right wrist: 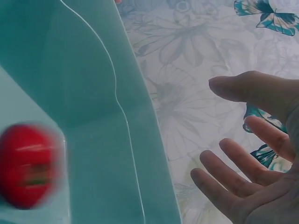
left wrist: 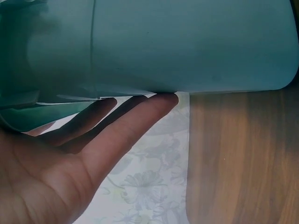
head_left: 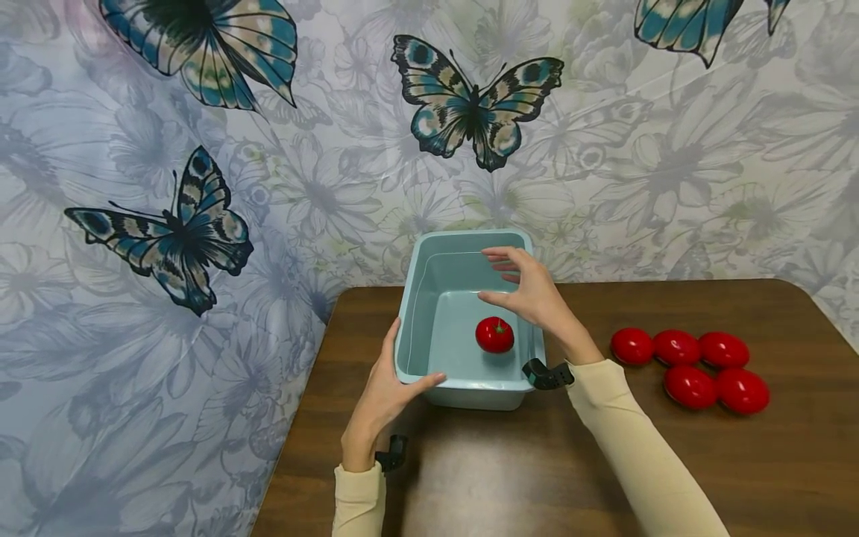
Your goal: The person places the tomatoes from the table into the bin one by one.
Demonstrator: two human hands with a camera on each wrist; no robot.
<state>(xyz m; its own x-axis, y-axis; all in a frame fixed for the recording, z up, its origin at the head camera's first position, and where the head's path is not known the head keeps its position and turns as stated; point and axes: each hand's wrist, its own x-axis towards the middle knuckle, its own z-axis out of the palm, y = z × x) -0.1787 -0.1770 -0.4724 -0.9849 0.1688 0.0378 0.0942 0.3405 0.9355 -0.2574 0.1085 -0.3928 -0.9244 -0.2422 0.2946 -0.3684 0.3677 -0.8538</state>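
A light teal plastic basin stands on the table. My left hand holds its near left corner, the thumb along the front rim and the fingers against the outer left wall. In the left wrist view these fingers touch the basin's outer wall. One red tomato lies on the basin floor, green stem upward; the right wrist view shows it blurred. Over the basin's right side, my right hand hovers apart from the tomato, thumb and fingers spread with nothing between them.
Several shiny red tomatoes lie in two rows on the brown wooden table, right of the basin. A wall covering with butterflies and flowers rises behind the table. A black band is on the right wrist.
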